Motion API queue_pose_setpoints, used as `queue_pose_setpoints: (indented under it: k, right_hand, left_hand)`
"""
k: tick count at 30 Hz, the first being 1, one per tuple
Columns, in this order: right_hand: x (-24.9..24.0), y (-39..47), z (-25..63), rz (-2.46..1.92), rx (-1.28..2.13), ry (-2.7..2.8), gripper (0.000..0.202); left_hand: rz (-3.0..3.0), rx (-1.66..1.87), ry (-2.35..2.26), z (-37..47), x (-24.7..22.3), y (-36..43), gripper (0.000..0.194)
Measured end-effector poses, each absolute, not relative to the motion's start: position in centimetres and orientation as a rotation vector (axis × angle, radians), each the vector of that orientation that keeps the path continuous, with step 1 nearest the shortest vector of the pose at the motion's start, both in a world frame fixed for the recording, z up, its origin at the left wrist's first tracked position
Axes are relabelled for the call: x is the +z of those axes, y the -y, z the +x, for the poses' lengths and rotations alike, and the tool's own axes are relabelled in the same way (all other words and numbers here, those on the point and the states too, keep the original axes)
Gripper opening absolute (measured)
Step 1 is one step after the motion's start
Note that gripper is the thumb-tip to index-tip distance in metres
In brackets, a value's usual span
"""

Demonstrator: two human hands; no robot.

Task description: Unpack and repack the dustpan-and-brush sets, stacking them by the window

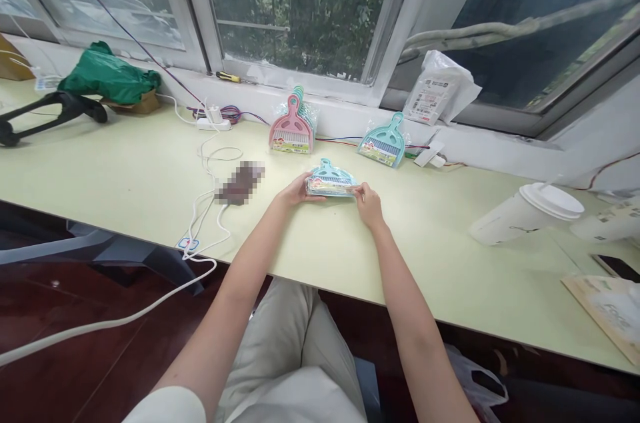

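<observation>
Between my hands is a small light-blue dustpan and brush set (pixel 330 180) in clear wrapping, held just over the pale yellow table (pixel 430 230). My left hand (pixel 296 191) is closed round its left end, with the thumb along the edge. The fingers of my right hand (pixel 369 203) pinch the right end of the wrapping. Beyond it, a stack of wrapped sets with a pink dustpan (pixel 292 126) in front leans by the wall. Another wrapped light-blue dustpan set (pixel 384 142) rests against the wall further right.
A white cup (pixel 527 213) with a lid and straw stands at the right, near a phone (pixel 617 267) and a paper packet (pixel 605 316). White cables (pixel 207 200) run over the table's left part. A power strip (pixel 213 122) and green bag (pixel 107 73) lie further back.
</observation>
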State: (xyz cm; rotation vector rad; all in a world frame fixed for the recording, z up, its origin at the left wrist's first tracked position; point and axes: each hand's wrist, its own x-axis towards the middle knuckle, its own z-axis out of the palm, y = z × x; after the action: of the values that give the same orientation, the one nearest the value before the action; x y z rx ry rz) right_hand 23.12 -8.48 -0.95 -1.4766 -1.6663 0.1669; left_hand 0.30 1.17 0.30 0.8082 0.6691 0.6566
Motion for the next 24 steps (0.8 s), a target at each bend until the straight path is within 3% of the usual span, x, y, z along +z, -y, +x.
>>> queue_pose_setpoints:
  k: [7,15,19,21,24]
  right_hand:
    - [-0.6,8.6,22.9,-1.402,0.386,1.405,0.019]
    - [-0.7,8.2,23.0,-1.545,-0.086,1.265,0.023]
    - [-1.2,7.7,23.6,-1.42,0.141,1.192,0.022]
    - [-1.6,7.4,24.0,-1.362,0.325,1.124,0.035]
    - [-2.3,7.0,24.8,-1.352,0.582,0.903,0.073]
  left_hand:
    - [0.922,0.725,-0.731,0.6,-0.7,-1.4,0.022]
    - [1.03,0.714,-0.629,1.5,0.2,0.3,0.051]
    - [1.133,0.737,-0.653,1.4,0.8,0.7,0.061]
    - [1.206,0.701,-0.682,1.4,1.0,0.9,0.066]
    - [1.249,0.711,-0.718,2.0,1.3,1.4,0.079]
